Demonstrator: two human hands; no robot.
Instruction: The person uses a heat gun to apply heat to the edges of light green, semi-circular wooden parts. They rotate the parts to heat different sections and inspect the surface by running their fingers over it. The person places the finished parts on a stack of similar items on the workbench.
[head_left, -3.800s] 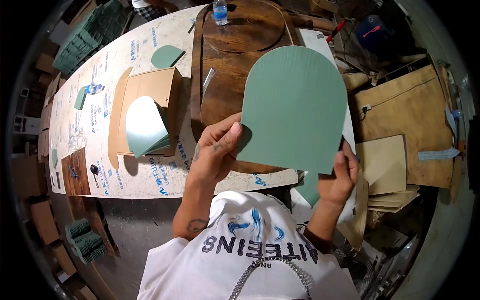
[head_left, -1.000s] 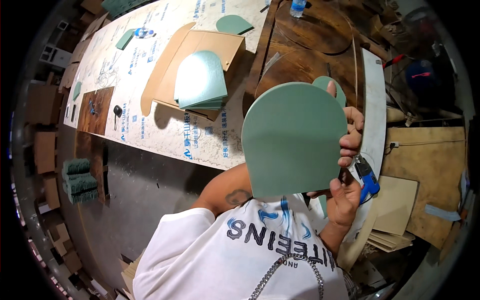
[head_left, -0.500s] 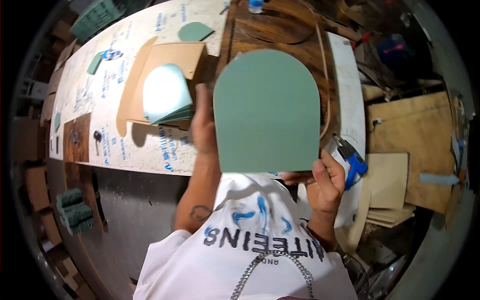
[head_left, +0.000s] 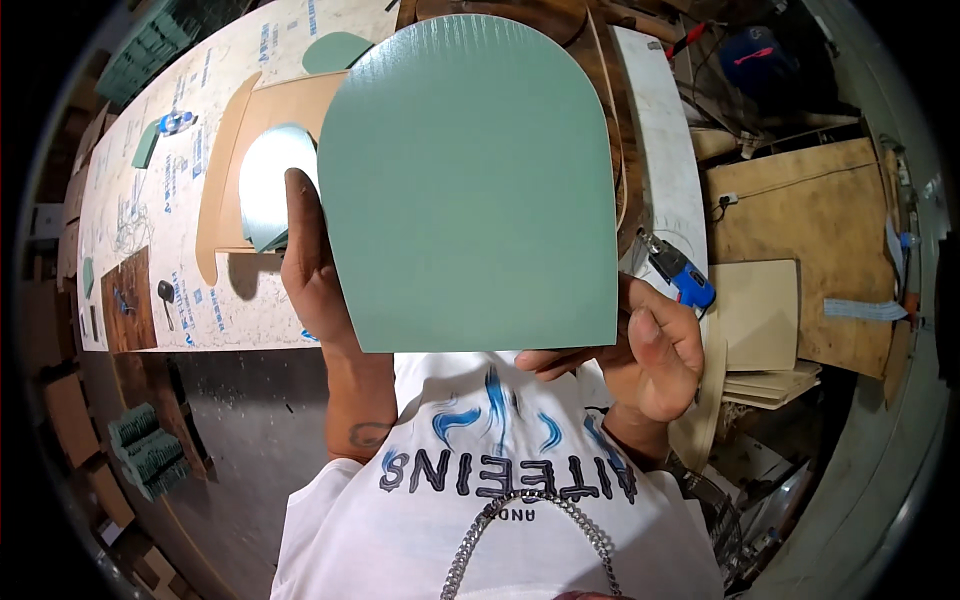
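Between my hands, close to the camera, is a flat green panel (head_left: 470,200) with a rounded top and a straight lower edge. My left hand (head_left: 318,270) grips its left side, thumb along the edge and the other fingers hidden behind it. At the lower right corner my right hand (head_left: 655,345) holds the panel, with some fingers under the bottom edge. Beyond my left hand, a small stack of similar arched panels (head_left: 275,180), the top one shining with glare, rests on a tan cardboard piece (head_left: 225,190).
A white printed worktable (head_left: 130,220) carries another green panel (head_left: 335,50), a blue tape dispenser-like item (head_left: 176,122) and a small dark tool (head_left: 166,291). A blue heat gun (head_left: 685,280) lies right. Tan boards (head_left: 755,315) are stacked beyond it. Green bundles (head_left: 148,450) sit lower left.
The green panel has come closer to the camera and tilted a little, now looking larger and further left. Both hands have kept hold of it. The view has shifted slightly.
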